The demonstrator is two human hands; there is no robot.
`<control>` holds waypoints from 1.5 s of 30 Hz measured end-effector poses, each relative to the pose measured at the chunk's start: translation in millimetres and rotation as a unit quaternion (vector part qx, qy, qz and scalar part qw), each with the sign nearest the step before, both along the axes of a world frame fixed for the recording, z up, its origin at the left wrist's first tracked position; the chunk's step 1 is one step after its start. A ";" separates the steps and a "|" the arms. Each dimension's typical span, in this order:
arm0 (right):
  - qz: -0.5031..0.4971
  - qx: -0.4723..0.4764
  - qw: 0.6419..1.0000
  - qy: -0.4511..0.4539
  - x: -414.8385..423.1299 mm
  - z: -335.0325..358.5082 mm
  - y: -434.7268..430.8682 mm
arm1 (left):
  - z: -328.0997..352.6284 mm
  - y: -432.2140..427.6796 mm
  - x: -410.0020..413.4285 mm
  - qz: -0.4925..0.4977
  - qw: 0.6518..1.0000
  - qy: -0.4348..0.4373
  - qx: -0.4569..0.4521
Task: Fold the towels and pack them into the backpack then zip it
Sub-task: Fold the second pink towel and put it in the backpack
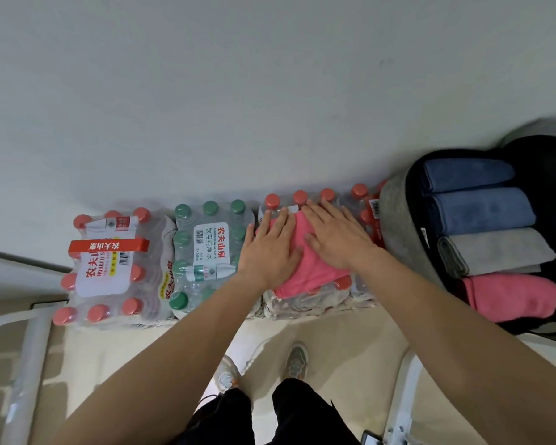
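A pink towel [305, 271] lies folded on top of a shrink-wrapped pack of red-capped water bottles [302, 303]. My left hand [270, 248] and my right hand [337, 236] both press flat on it, fingers spread, palms down. To the right an open dark backpack [402, 226] holds two folded blue towels [482, 208], a grey towel [498, 252] and a pink towel [511, 297] stacked side by side.
Against the white wall stand two more bottle packs: a green-capped one [206, 255] and a red-capped one [109, 268]. White metal frames [20, 348] flank me at left and right. My shoes [297, 361] stand on the beige floor below.
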State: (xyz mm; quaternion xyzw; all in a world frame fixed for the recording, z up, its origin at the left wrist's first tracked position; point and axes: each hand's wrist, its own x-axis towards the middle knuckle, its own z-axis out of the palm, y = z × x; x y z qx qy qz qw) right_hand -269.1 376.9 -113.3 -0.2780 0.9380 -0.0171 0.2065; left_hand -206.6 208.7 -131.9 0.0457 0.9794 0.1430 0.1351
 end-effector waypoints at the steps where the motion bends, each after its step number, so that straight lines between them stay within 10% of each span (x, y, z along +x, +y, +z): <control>1: -0.001 -0.013 1.000 0.000 -6.7 4.8 -1.6 | 7.7 -5.2 -6.3 0.011 0.999 -0.004 0.038; 10: 0.022 0.031 0.997 -0.072 -45.4 41.1 -11.8 | 38.1 -40.1 -35.8 0.119 0.975 -0.160 0.094; 15: -0.058 -0.061 0.991 -0.107 -51.8 36.6 -1.2 | 44.9 -49.5 -45.8 0.185 0.975 -0.079 0.099; 28: -0.310 -0.335 0.848 -0.269 -26.1 39.4 1.2 | 48.4 -47.0 -35.8 0.320 0.868 -0.068 0.374; 36: -0.234 -0.304 0.908 -0.169 0.1 38.8 12.4 | 52.8 -61.8 -8.3 0.177 0.936 -0.046 0.300; 45: -0.261 -0.345 0.892 -0.133 35.9 20.7 21.9 | 31.0 -54.2 28.9 0.086 0.965 0.021 0.246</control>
